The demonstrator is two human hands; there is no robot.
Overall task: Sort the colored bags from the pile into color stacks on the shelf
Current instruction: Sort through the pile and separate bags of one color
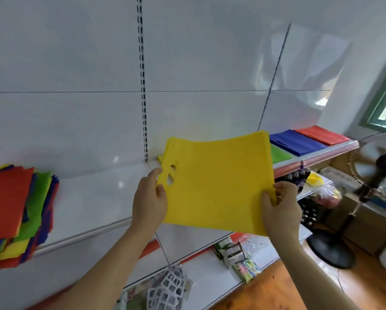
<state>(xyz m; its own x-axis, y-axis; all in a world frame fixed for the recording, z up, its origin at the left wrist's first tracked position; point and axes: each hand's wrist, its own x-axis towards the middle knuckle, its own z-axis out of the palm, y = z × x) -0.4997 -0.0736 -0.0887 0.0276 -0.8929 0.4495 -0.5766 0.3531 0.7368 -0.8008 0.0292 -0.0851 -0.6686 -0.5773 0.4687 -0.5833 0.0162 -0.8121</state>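
Placement is the step I judge to be in hand: a yellow bag (219, 184) is up between both hands, held flat and level above the white shelf (93, 193), and it needs to go down on the yellow stack (163, 155), whose edges just peek out behind the bag's far left corner at about 11 o'clock from the bag. My left hand (150, 198) grips the bag's left edge right by the cut-out handle holes, thumb on top and fingers curled under; my right hand (279, 209) pinches the near right corner, thumb on top, fingers folded around the edge. Neither hand is free. The bag itself is a bright, plain yellow sheet, thin and non-woven by the look of it, sagging slightly in the middle, with what seem to be more yellow layers showing at its far right corner, so I cannot tell whether I hold one bag or several. The next move, as I read it, calls for carrying it forward, squaring its edges with the stack underneath, then letting go with both hands together so it does not slide or fold. Beyond it, toward 2 o'clock, sit the green stack (279, 154), the blue stack (297, 143) and the red stack (322, 135) in a row. The mixed pile (15, 209) of red, green, blue and yellow bags lies far off at 9 o'clock, still thick, so I judge much sorting remains.
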